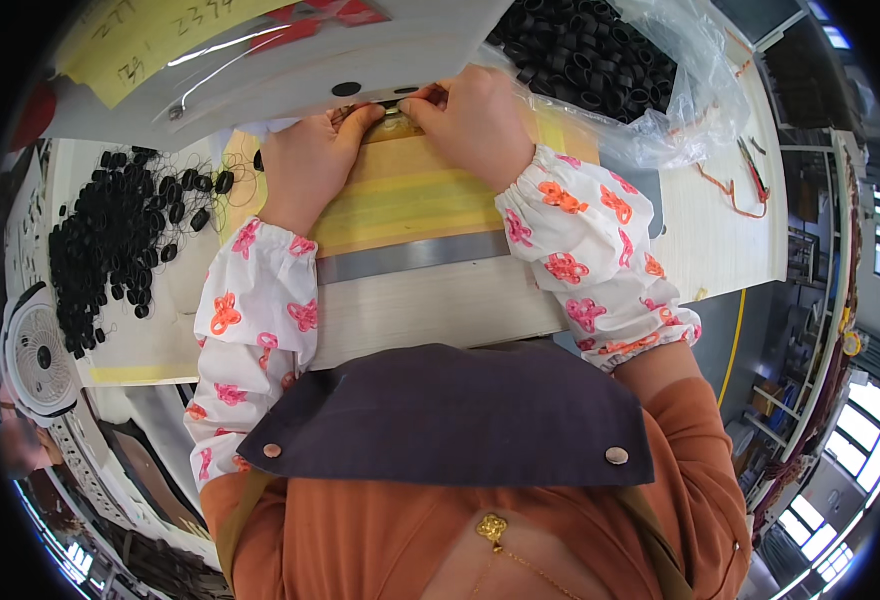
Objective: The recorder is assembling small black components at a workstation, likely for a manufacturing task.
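Observation:
My left hand (315, 155) and my right hand (475, 125) meet under the front of a pale grey machine (290, 85), which looks like a sewing machine. Thumbs and fingers pinch from both sides at a small dark piece (391, 104), mostly covered by the fingertips and the machine. Beneath my hands lies a work plate covered in yellow tape (410, 205). To the left, a heap of small black loops (120, 230) trails thin threads. Many larger black loops (585, 60) fill a clear plastic bag (700, 120) beyond my right hand.
The white table (440, 305) ends just before my apron. A pair of small snips (755, 175) and an orange cord (725, 190) lie at the right. A white fan (42, 352) stands past the left edge. Yellow paper (150, 50) is stuck on the machine.

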Demonstrator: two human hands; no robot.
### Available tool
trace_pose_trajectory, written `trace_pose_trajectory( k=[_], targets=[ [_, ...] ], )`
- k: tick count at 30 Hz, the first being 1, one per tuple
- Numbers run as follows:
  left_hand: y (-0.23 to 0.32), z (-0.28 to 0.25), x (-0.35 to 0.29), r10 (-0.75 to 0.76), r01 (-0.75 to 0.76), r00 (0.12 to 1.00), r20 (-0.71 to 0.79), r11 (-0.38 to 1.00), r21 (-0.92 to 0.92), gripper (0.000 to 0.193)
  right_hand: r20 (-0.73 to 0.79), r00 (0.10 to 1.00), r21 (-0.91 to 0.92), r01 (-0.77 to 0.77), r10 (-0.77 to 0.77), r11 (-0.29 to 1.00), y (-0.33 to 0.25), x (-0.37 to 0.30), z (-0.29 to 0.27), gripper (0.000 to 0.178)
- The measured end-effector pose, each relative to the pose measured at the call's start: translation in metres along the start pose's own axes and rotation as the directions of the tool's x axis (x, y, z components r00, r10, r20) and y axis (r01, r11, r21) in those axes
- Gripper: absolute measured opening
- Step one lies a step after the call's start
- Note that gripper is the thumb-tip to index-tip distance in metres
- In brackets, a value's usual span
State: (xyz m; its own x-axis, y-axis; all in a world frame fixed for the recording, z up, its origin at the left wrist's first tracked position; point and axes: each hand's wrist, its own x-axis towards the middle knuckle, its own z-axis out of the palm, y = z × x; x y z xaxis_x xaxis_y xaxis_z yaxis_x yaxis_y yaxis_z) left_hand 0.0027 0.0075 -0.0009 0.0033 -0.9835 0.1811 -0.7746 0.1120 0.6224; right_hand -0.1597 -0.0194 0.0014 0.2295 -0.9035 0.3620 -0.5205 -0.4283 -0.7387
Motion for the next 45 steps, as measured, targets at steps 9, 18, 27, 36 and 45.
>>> trace_pose_trajectory(
  k=[9,18,27,36,45],
  targets=[
    [0.003,-0.002,0.0,-0.035,0.034,0.999,0.006,0.998,0.053,0.029,0.008,1.0,-0.006,-0.011,0.011,1.0,0.002,0.002,-0.001,0.012],
    [0.004,0.002,0.002,-0.052,0.052,0.999,0.0,0.998,0.042,0.03,0.019,0.999,0.026,-0.028,0.028,0.999,0.01,0.0,-0.002,0.013],
    [0.013,0.002,-0.039,0.129,-0.137,0.989,-0.068,0.983,-0.123,0.02,0.006,1.0,0.069,-0.008,0.007,0.998,0.006,-0.013,-0.004,0.018],
    [0.02,-0.012,-0.057,0.211,-0.159,0.949,0.234,0.962,-0.221,0.021,0.441,0.844,0.426,-0.497,0.306,0.756,-0.013,-0.024,-0.021,0.021],
    [0.012,-0.002,-0.022,0.26,-0.217,0.962,0.082,0.912,-0.349,0.023,0.493,0.87,0.322,-0.171,-0.011,0.931,-0.044,-0.068,-0.039,0.013]
  ],
)
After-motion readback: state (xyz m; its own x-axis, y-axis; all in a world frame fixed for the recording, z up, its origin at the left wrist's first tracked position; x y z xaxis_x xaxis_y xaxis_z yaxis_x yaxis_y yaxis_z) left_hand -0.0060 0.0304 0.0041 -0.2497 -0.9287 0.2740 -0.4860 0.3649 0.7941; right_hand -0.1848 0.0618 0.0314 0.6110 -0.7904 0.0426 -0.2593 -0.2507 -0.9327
